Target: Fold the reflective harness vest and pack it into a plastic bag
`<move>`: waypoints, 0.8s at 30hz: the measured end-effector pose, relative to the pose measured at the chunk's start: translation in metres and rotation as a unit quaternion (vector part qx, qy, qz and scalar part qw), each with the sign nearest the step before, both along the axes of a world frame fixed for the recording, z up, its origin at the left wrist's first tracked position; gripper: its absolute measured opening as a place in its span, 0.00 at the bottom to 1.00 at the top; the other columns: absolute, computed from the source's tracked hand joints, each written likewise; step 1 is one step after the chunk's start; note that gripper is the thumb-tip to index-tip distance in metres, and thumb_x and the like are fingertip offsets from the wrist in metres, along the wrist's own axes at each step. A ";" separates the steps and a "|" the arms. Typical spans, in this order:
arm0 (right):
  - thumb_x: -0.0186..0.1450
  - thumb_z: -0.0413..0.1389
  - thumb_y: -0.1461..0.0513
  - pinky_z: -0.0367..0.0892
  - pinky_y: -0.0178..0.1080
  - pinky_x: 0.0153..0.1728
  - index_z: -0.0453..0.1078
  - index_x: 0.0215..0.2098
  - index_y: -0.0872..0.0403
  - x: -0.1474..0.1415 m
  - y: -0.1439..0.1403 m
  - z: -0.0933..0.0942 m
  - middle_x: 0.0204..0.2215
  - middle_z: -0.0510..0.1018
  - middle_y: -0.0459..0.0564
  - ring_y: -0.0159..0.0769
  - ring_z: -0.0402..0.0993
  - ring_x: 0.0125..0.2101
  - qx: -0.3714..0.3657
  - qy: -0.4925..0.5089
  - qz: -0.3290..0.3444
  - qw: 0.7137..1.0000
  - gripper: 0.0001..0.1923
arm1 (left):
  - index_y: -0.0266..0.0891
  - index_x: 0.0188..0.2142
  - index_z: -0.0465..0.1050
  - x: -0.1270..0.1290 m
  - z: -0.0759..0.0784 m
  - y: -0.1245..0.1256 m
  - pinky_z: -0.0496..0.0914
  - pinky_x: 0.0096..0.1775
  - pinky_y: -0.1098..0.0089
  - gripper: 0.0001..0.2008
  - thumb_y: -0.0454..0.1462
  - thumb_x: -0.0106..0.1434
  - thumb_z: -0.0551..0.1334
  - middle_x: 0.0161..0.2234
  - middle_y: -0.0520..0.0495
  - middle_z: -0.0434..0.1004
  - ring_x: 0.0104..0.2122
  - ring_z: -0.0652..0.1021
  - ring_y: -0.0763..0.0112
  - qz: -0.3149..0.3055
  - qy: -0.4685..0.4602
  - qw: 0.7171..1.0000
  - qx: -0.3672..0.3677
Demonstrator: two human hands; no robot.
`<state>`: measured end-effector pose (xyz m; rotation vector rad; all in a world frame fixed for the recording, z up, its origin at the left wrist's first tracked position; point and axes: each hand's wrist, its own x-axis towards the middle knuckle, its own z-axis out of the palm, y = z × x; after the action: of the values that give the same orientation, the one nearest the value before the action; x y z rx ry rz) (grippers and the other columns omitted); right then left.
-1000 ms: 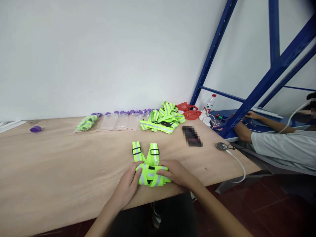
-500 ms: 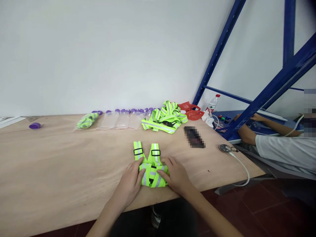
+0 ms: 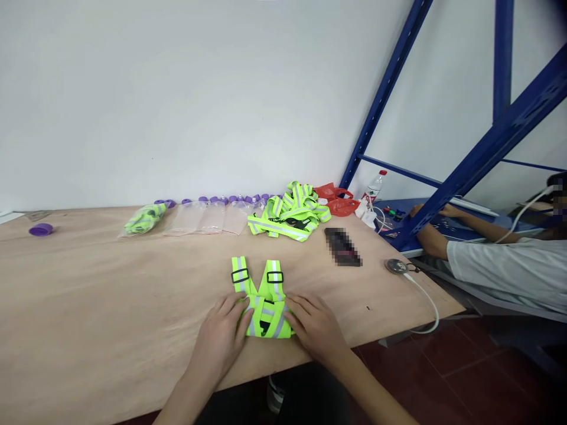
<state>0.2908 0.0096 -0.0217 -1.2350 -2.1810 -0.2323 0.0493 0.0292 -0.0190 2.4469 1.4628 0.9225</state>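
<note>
To your left the tabletop (image 3: 88, 307) lies bare toward its left edge. Along the far edge, the bagged items (image 3: 204, 217) and loose vest pile (image 3: 287, 217) block passage; toward the right edge, the phone (image 3: 343, 247) and corded disc (image 3: 396, 266) stand in the way.

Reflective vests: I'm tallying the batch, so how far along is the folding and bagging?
One bagged vest lies by the wall. In hand: the left hand and right hand press a half-folded vest flat, straps still sticking out. Left: a loose vest pile and several empty bags.
</note>
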 end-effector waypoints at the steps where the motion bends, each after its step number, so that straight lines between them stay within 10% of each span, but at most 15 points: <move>1: 0.74 0.50 0.60 0.72 0.46 0.47 0.73 0.52 0.55 0.003 -0.001 0.000 0.47 0.83 0.55 0.45 0.77 0.48 -0.025 0.000 0.004 1.000 0.14 | 0.41 0.47 0.77 -0.003 -0.001 -0.001 0.77 0.49 0.54 0.16 0.43 0.73 0.52 0.50 0.41 0.80 0.49 0.80 0.55 -0.008 0.006 1.000 -0.002; 11: 0.68 0.60 0.54 0.62 0.53 0.64 0.61 0.66 0.55 0.025 -0.012 0.011 0.66 0.67 0.60 0.48 0.64 0.65 -0.277 0.039 0.081 0.957 0.32 | 0.47 0.68 0.60 -0.021 -0.004 -0.009 0.73 0.56 0.53 0.32 0.44 0.67 0.63 0.62 0.42 0.73 0.58 0.75 0.52 -0.084 0.021 0.995 -0.054; 24: 0.70 0.55 0.58 0.67 0.50 0.60 0.69 0.61 0.51 0.027 -0.011 0.023 0.61 0.73 0.57 0.46 0.70 0.61 -0.300 0.103 0.118 0.941 0.22 | 0.51 0.62 0.65 -0.022 0.012 -0.008 0.75 0.54 0.58 0.26 0.39 0.65 0.64 0.58 0.45 0.76 0.55 0.78 0.56 -0.093 -0.039 0.983 -0.151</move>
<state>0.3179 -0.0011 0.0012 -1.2106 -2.2538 0.6806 0.0270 0.0211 -0.0068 2.2517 1.2224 0.6932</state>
